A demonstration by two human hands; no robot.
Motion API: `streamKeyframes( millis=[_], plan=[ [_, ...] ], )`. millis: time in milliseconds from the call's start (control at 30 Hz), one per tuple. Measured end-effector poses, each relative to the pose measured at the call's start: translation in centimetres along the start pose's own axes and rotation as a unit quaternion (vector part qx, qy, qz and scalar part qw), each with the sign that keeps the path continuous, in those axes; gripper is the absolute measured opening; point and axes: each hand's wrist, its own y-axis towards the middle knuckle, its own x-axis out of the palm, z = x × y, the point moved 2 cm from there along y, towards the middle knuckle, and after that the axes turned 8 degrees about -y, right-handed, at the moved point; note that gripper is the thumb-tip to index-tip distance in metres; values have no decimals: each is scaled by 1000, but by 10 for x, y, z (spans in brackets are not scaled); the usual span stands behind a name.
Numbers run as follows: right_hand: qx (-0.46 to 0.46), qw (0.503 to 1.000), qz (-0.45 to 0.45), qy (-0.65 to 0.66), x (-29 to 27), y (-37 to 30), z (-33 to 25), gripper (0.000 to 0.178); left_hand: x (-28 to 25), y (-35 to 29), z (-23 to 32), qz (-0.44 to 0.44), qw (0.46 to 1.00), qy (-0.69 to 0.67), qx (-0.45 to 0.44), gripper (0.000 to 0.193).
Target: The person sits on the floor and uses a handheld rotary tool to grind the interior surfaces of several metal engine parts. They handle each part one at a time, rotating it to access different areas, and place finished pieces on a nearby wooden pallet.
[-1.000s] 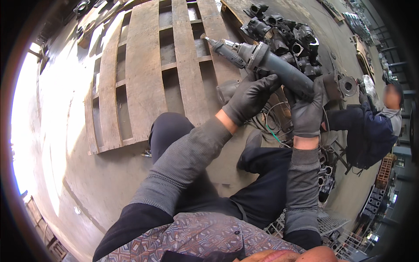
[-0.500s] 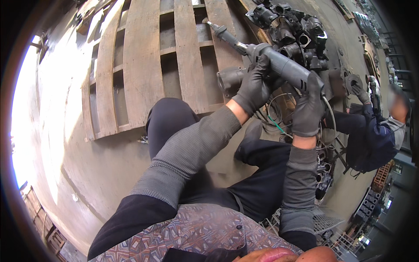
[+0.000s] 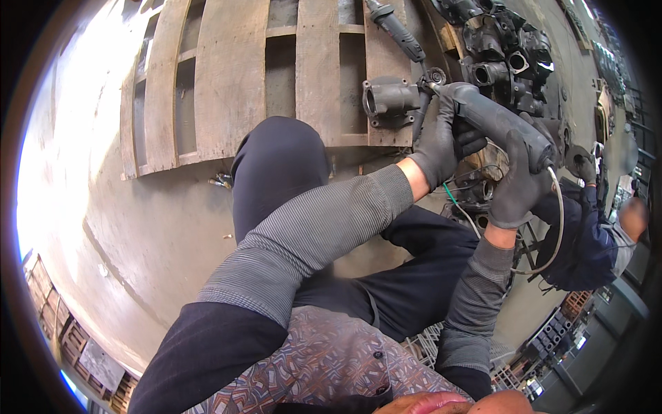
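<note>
Both my hands, in dark gloves, grip a grey electric straight grinder [image 3: 489, 117] over the pallet's right edge. My left hand [image 3: 438, 141] wraps its front part, the thumb on top. My right hand [image 3: 514, 183] holds the rear end, where a pale cord [image 3: 560, 214] comes out. Beyond the front end, a dark grey sleeve-like tool piece [image 3: 398, 33] lies over the boards; I cannot tell whether it joins the grinder. A dark cast metal housing [image 3: 388, 101] with a round opening sits on the pallet, left of the grinder's front end.
The wooden pallet [image 3: 231, 76] has wide gaps between its boards. Black castings [image 3: 510, 55] are heaped to the far right. A green cable [image 3: 452, 195] runs below my hands. At the right another person [image 3: 593, 238] works with a gloved hand [image 3: 579, 165] at a part. Small metal pieces [image 3: 221, 181] lie on the floor.
The grinder and both hands have moved right and slightly down in view, and its front end is drawn back. The pallet and housing have shifted up with my view.
</note>
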Motion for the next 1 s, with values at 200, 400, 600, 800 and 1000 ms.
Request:
streamKeyframes(
  millis=[200,400,600,800,1000],
  plan=[
    [108,992,21,63,5,1,9,50,4,-6,-9,9,999,-33,-29,78],
    [110,994,-24,-14,8,-7,22,49,-11,-8,-31,40,990,-101,-86,87],
    [145,989,-33,26,13,-18,37,47,-31,5,-40,69,986,-104,-112,77],
    [190,980,-58,8,28,-26,67,46,-51,23,-41,116,984,-94,-97,66],
    [188,979,-77,21,42,-29,94,43,-72,45,-40,130,986,-66,-83,63]
  ],
)
